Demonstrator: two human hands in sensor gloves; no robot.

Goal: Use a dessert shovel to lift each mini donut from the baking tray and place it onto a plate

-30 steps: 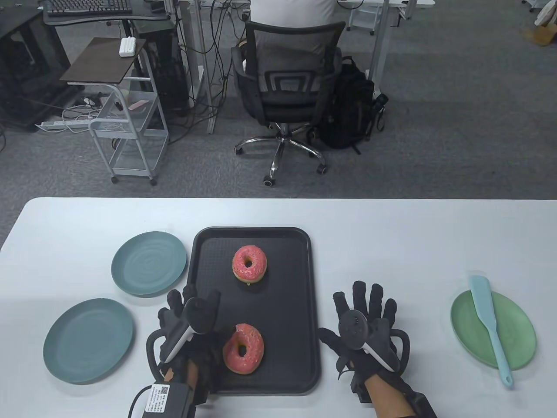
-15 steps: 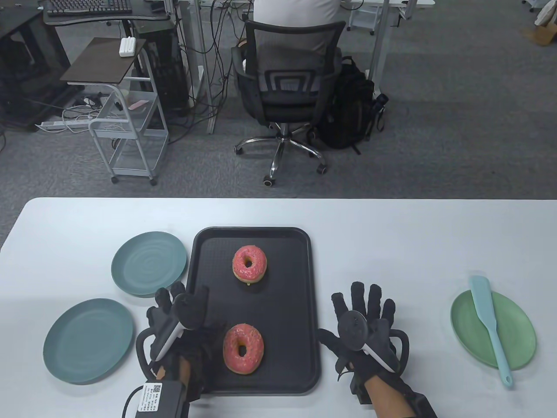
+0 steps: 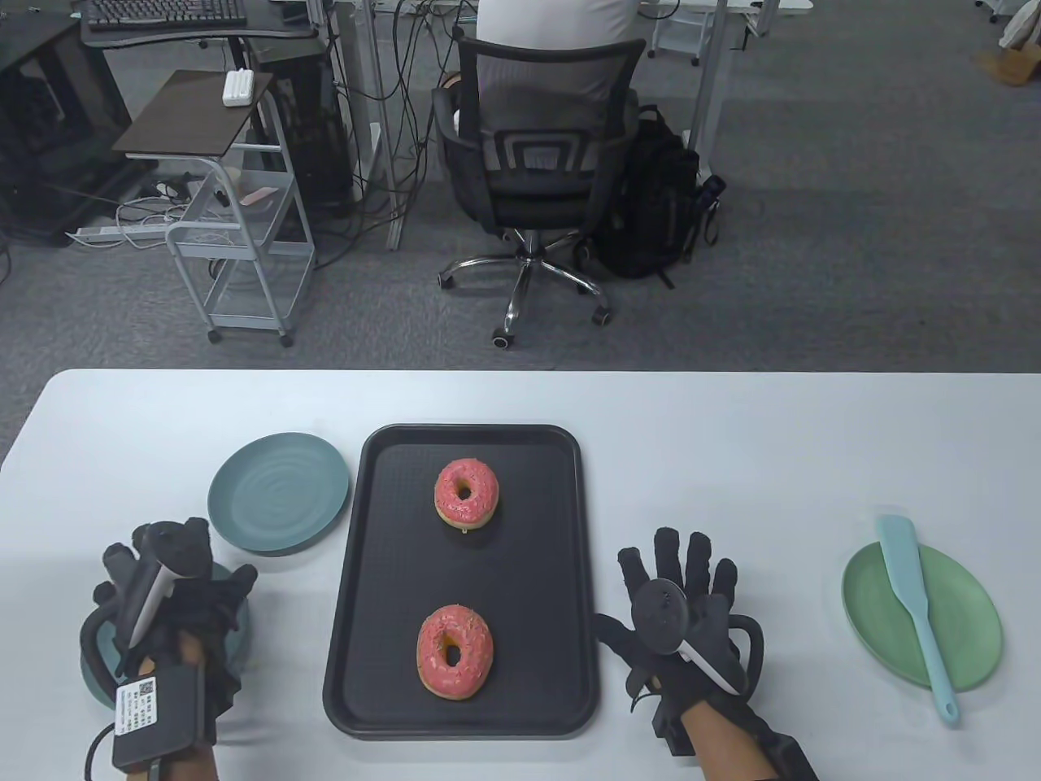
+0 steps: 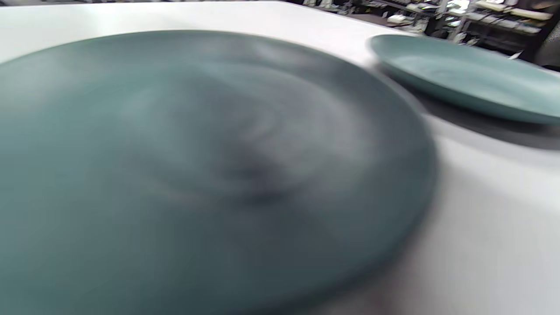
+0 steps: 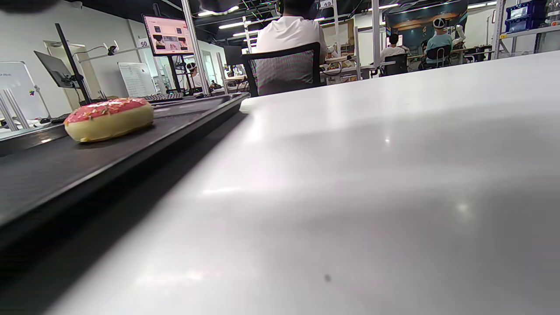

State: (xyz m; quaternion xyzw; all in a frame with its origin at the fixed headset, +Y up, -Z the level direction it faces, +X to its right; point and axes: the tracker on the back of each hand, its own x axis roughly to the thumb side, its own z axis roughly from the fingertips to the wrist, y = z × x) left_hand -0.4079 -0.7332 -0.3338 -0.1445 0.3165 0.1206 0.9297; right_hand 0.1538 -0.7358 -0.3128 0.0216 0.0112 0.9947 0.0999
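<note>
Mini donuts [image 3: 465, 491] [image 3: 455, 651] both on the baking tray [image 3: 374, 569]; none plated; dessert shovel [image 3: 915, 604] untouched, right of tray; right grip [image 3: 679, 614] flat, empty; left grip [image 3: 167, 598] over a plate [image 3: 91, 667], state unclear.

Left hand [image 3: 167, 606] covering most of near blue plate [image 3: 91, 671]; its fingers' grip not showing. Plate blurring in left wrist view. Near donut [image 3: 455, 652] staying outside right wrist view.

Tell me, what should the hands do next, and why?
Probably the right hand, lying flat and holding nothing, should reach for the dessert shovel on the green plate: both donuts sit on the baking tray, and nothing holds the tool.
</note>
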